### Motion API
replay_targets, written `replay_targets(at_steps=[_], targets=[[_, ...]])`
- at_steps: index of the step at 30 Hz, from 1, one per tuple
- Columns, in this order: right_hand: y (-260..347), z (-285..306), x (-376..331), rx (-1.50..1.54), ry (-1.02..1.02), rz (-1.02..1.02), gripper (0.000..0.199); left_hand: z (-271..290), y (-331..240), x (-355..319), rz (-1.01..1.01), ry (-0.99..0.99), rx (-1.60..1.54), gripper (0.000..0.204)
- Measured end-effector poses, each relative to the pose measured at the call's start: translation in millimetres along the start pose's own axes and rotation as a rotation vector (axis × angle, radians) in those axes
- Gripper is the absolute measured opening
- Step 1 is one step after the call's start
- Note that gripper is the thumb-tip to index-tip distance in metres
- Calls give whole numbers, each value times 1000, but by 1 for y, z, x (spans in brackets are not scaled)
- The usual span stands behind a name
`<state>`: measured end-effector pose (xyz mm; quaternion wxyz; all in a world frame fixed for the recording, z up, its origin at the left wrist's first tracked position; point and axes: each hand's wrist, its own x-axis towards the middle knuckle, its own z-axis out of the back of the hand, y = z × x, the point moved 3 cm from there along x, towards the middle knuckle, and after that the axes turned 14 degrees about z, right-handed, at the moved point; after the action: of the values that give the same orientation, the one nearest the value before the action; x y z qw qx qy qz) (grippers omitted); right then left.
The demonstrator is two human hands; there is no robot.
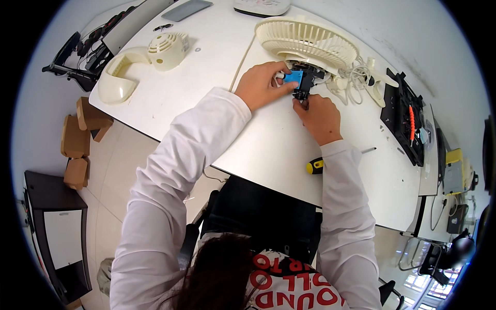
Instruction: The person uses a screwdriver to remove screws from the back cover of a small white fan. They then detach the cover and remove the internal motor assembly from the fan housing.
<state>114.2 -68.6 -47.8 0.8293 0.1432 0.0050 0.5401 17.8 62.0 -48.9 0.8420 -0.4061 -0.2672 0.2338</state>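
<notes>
At the back of the white table, a cream fan head (305,44) with a ribbed guard lies with its dark inner parts toward me. My left hand (262,86) is closed on a blue part (293,77) joined to a black mechanism (308,80) at the fan's near side. From below, my right hand (321,119) pinches the lower end of that mechanism; its fingertips are partly hidden. A pale cable (356,77) lies coiled just right of the fan. Near my right forearm is a yellow and black screwdriver (315,166), its shaft partly covered by the sleeve.
A cream round vented housing (168,50) and a curved cream shell (116,85) lie at the left. At the right edge, a black tray (405,119) holds an orange tool (412,123). A grey tray (187,9) lies far back. Cardboard boxes (76,137) stand on the floor.
</notes>
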Motion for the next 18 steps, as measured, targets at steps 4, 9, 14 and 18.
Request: replay_targets(at_steps=[4, 9, 14, 18], targets=[[4, 4, -2, -49, -29, 28, 34, -1, -1, -4, -14, 2, 70, 42], [2, 3, -3, -31, -36, 30, 35, 1, -8, -6, -41, -2, 41, 48], [2, 3, -3, -10, -37, 50, 36, 1, -6, -4, -45, 17, 59, 50], [2, 1, -2, -11, -21, 46, 36, 0, -7, -7, -41, -15, 78, 48]])
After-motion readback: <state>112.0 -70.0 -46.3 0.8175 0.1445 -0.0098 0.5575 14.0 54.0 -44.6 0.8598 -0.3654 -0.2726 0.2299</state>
